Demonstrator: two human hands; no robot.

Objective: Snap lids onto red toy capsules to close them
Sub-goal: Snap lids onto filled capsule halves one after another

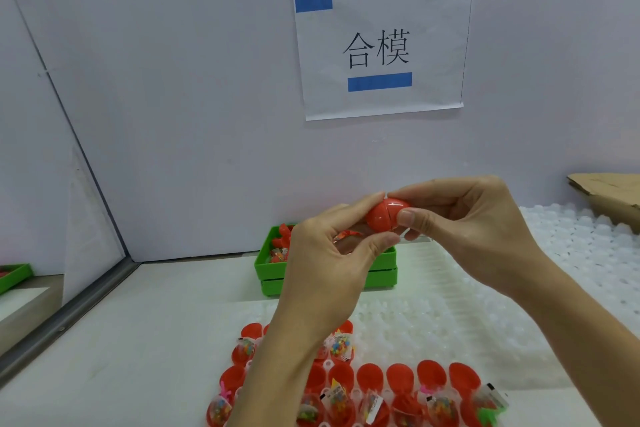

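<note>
Both hands are raised in front of the green bin [273, 270], which sits against the back wall.

Red capsule [382, 217]: held in the air just above the green bin, between the two hands. A seam runs across its middle; the two halves meet there, and I cannot tell whether they are fully seated.

Left hand [332, 253]: fingers curled round the capsule's left half, thumb underneath, index finger along the top.

Right hand [474, 218]: pinching the right half, thumb on the near face, index fingertip on top, touching the left index tip.

Green bin: looks like two stacked trays, with red pieces inside at its left end. Contents otherwise hidden by the left hand.

In front of the green bin, nearer the viewer: a white moulded tray [398, 319] with rows of open red capsule halves [401, 380]. Many hold small clear packets [341, 345] of coloured bits.

Right of the green bin: more white moulded trays, with a cardboard piece [609, 194] behind them.

On the wall above the green bin: a paper sign [381, 48] with two characters, fixed with blue tape.
</note>
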